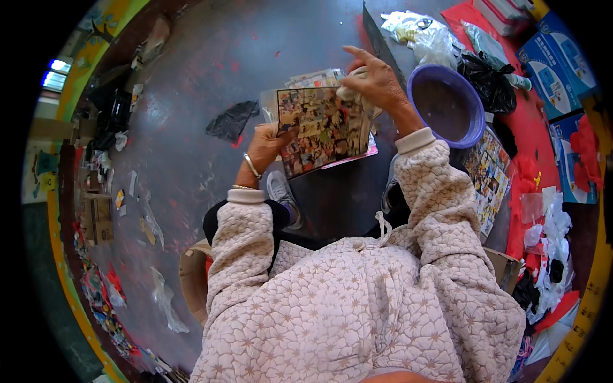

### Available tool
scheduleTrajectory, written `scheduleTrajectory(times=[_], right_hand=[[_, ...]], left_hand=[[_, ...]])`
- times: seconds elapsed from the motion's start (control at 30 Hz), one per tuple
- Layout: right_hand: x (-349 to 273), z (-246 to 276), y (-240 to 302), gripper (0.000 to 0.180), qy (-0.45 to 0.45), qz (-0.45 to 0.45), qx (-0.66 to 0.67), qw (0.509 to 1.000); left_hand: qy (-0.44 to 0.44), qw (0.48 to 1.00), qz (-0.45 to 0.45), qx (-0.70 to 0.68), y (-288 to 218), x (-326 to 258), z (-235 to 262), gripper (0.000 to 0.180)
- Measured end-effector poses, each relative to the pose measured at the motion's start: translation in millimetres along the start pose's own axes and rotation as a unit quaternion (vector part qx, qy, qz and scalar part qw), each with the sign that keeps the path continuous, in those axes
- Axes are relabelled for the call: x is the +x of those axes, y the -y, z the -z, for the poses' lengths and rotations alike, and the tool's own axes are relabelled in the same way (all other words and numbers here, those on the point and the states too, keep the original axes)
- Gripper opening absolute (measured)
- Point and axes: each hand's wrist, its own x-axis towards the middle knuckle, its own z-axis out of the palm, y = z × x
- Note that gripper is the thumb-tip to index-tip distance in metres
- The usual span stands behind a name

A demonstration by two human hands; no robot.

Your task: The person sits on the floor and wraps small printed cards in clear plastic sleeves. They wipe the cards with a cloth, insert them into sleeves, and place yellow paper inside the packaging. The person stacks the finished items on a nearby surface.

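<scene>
My left hand (265, 150) grips the left edge of a flat rectangular board (322, 131) covered with small colourful pictures and edged in dark trim. The board is tilted in front of me, above the floor. At its upper right corner is my right hand (378, 82), index finger pointing out, with a whitish crumpled cloth (350, 91) pinched under the thumb and other fingers. The cloth's lower part appears to touch the board's top edge. Behind the board, more printed sheets (316, 79) stick out, and a pink-edged one (357, 157) shows below; what supports them is hidden.
A purple basin (477, 121) of murky water stands right of my right forearm. A black plastic piece (233, 121) lies on the floor to the left. Plastic bags (428, 41), picture sheets (488, 179) and blue boxes (554, 70) crowd the right side. Cardboard boxes (193, 281) flank me.
</scene>
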Motion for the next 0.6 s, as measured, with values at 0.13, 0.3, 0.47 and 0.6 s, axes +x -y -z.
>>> scheduleTrajectory(times=[0.13,0.3,0.47,0.6], right_hand=[[-13,-7,46,0.054,0.119,0.079,0.002,0.990],[-19,-15,37,0.037,0.129,-0.021,-0.048,0.990],[-11,-1,-14,0.024,0.034,-0.209,0.346,0.914],[-9,2,0,0.019,0.033,-0.308,0.465,0.829]], left_hand=[[0.053,0.997,-0.033,0.051,-56,-16,1,0.015],[0.111,0.989,-0.047,0.083,-63,-5,8,0.018],[0.037,0.948,-0.036,-0.314,-34,-13,33,0.047],[-0.013,0.958,-0.089,-0.272,-48,1,7,0.053]])
